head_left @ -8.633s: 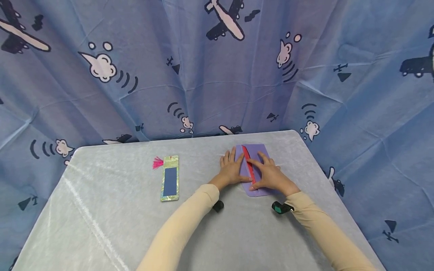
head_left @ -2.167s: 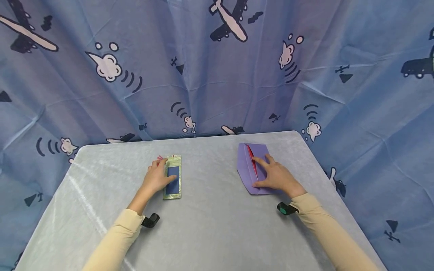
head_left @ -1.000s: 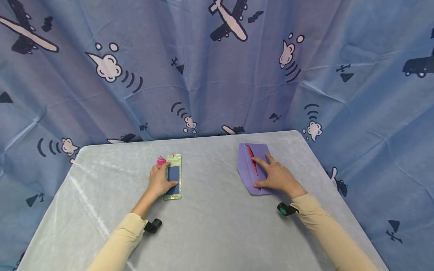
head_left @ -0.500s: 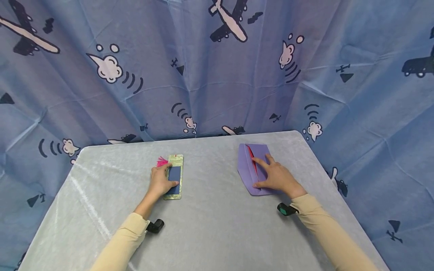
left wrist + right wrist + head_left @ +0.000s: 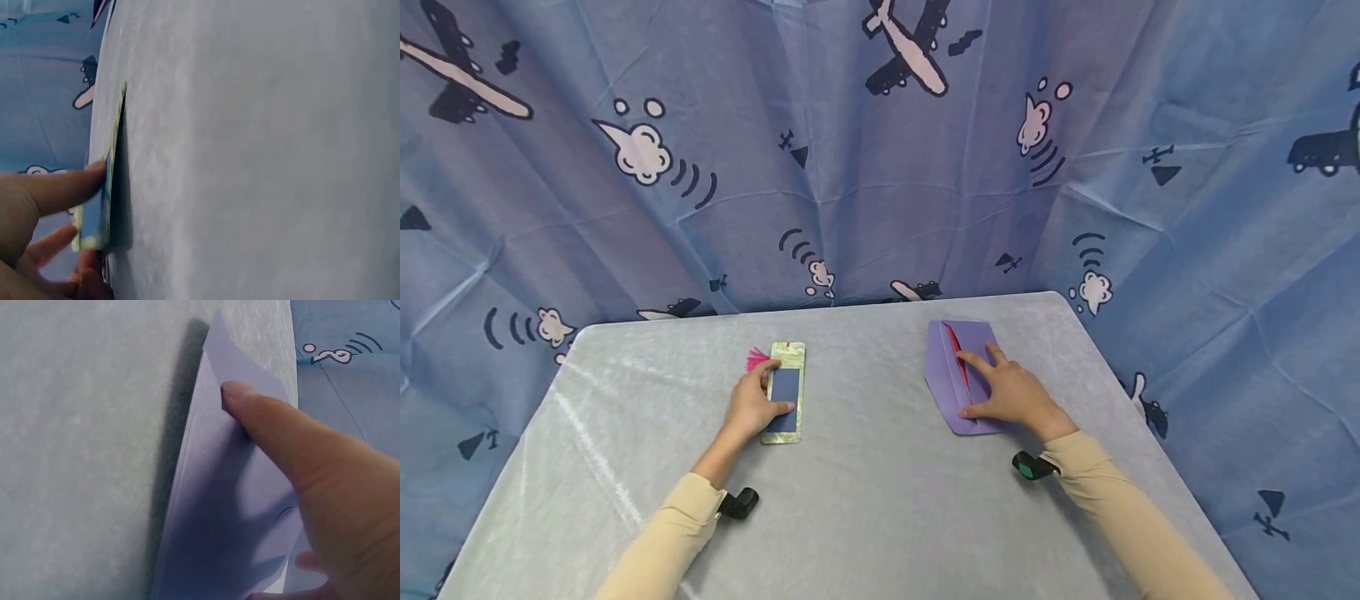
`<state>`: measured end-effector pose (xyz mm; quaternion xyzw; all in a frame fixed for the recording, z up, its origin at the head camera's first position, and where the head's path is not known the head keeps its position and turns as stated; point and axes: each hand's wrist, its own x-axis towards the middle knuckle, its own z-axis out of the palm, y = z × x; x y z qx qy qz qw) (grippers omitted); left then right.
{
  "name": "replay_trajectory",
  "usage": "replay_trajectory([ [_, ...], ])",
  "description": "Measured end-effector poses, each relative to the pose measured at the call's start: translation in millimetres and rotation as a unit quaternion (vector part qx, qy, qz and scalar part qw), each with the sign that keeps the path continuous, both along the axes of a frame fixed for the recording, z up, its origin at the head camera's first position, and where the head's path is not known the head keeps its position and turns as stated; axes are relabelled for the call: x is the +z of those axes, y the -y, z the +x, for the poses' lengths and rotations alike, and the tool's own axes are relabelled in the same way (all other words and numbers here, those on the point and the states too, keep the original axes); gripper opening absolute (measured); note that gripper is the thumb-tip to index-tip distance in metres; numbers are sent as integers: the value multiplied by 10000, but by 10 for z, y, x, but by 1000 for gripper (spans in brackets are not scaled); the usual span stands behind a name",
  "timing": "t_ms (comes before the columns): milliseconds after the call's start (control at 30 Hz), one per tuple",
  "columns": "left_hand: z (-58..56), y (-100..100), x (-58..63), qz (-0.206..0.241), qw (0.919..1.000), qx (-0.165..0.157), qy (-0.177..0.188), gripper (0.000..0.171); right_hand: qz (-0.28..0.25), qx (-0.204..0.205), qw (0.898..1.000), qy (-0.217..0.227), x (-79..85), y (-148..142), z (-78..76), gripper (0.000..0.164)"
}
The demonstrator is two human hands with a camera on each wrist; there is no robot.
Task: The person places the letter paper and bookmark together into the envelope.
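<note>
Pinching the green-bordered bookmark (image 5: 787,380) at nine o'clock from the purple envelope (image 5: 944,379), the left hand (image 5: 751,407) is forming a narrow grip — thumb lying over the blue panel (image 5: 783,394). The pink tassel (image 5: 757,358) is showing toward eleven o'clock. The envelope is lying on the pale counter (image 5: 865,475), the right hand (image 5: 1017,396) only touching it with a wide grip — index fingertip resting by the red strip (image 5: 955,342).

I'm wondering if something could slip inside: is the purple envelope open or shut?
Open: in the head view, the purple envelope has a parted slit with red showing through it.
</note>
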<state>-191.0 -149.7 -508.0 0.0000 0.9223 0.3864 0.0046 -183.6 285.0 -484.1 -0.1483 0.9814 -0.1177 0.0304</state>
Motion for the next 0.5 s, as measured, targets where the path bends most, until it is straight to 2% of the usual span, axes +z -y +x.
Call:
replay_trajectory([
  [233,-23,66,-6,194,9984,-464,-242,72,-14,61,9998,-206,-45,-20,-22,102],
  [400,-40,106,-32,241,9984,-488,-165,55,-3,64,9998,-167,-45,-25,-27,102],
  [500,-50,146,-49,253,9981,-542,-129,51,39,61,9999,-139,-38,-24,-25,102],
])
